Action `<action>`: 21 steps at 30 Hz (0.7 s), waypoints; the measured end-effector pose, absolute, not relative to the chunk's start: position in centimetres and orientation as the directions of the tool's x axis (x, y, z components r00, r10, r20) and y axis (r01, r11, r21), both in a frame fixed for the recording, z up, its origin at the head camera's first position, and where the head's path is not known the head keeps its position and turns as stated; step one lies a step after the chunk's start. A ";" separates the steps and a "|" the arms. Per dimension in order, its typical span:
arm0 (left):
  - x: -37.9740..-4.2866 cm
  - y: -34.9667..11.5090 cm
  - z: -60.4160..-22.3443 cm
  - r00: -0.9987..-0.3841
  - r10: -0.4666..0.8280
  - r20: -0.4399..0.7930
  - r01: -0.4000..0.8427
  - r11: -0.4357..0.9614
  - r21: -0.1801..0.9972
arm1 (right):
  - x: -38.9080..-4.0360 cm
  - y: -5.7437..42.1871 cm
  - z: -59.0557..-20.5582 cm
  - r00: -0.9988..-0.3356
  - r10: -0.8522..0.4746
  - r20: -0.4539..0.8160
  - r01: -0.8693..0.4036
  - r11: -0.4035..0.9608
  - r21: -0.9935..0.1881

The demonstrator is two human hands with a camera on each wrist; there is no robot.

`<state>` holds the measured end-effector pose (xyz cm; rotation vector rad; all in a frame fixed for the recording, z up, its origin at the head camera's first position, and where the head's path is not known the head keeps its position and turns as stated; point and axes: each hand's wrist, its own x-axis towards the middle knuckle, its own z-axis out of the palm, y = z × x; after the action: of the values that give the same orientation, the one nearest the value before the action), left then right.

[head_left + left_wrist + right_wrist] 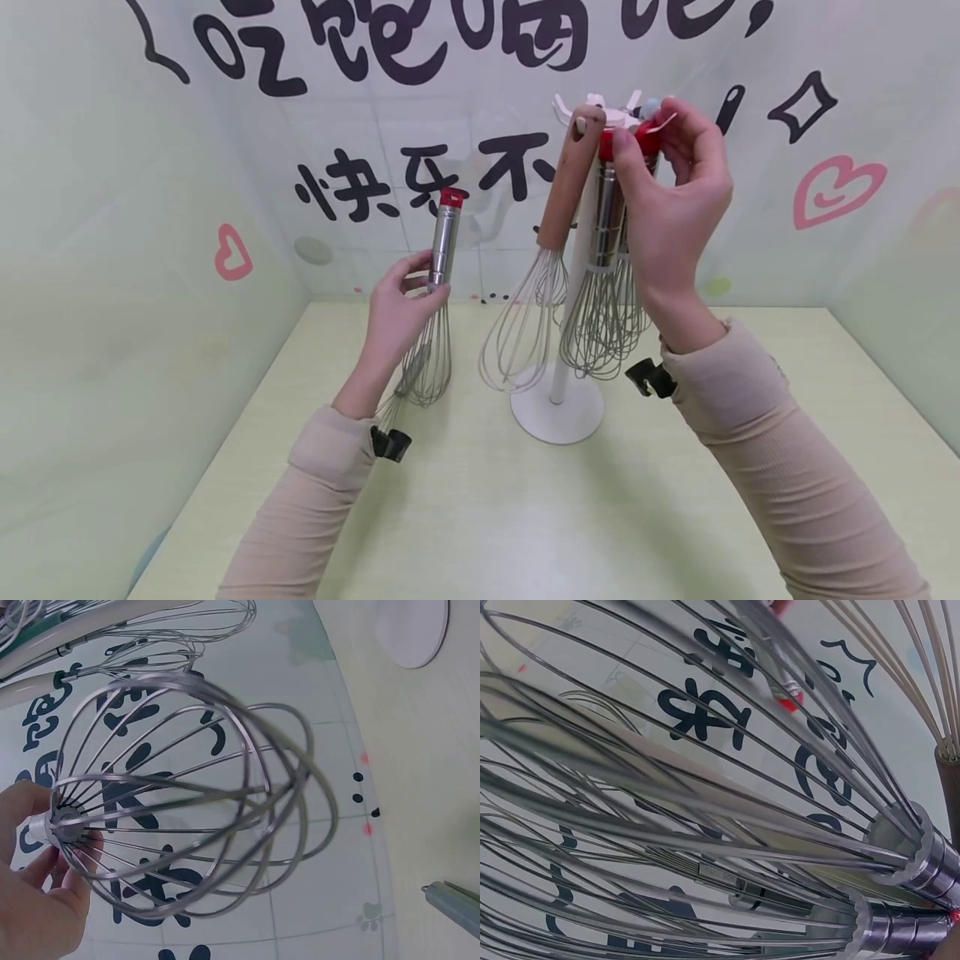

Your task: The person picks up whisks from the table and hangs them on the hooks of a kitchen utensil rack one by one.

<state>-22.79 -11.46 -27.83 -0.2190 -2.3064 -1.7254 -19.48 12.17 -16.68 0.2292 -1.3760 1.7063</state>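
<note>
My left hand point(401, 304) holds a metal whisk point(444, 242) upright by the lower part of its steel handle, red cap at the top. The left wrist view shows its round wire loops point(300, 780) at close range. At the top of a white stand, my right hand point(682, 200) pinches the red cap point(630, 143) of a steel-handled whisk point(604, 217) beside a white hook. Two steel collars point(930, 870) lie side by side in the right wrist view. Beside them hangs a wooden-handled whisk point(570, 183) with pale wires.
The white stand rests on a round base point(557, 425) on the pale table point(480, 517). Another whisk with a grey handle point(454, 904) lies on the table, partly behind my left wrist. More whisks hang at the stand's rear. A printed wall point(360, 250) rises behind.
</note>
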 end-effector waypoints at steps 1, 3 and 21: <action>-22.7 -11.4 -27.6 -0.954 -0.029 0.298 0.279 0.280 0.919 | -19.6 12.2 -16.7 -0.572 0.524 0.631 -0.729 0.029 -0.684; -22.5 -11.2 -27.2 -0.948 -0.027 0.317 0.298 0.269 0.916 | -19.7 12.2 -16.7 -0.565 0.530 0.632 -0.732 0.031 -0.681; -20.6 -9.3 -24.2 -0.900 -0.003 0.437 0.429 0.185 0.884 | -19.9 12.4 -16.7 -0.573 0.558 0.601 -0.740 -0.037 -0.672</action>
<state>-20.62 -9.30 -24.17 -0.4020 -2.1266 -1.7654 -19.92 12.43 -16.66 0.2143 -1.2961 1.7639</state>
